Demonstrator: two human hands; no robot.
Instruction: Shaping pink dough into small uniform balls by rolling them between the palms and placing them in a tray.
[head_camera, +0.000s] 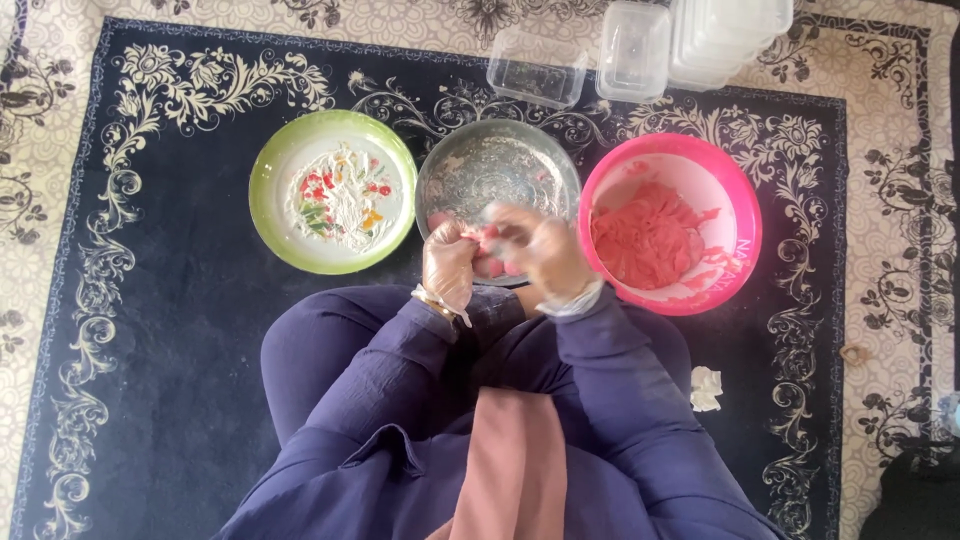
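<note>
Below, I see a dark blue rug (150, 350) with cream scrollwork spread over a pale patterned floor (900, 200). My gloved left hand (450, 265) and right hand (545, 255) close together around a pink dough lump (487, 250), over the metal bowl's (497, 165) near rim, between the green bowl (332, 190) and pink bowl (670, 222).

three bowls crowd ahead; bare carpet (150, 330) lies open leftward.
</note>
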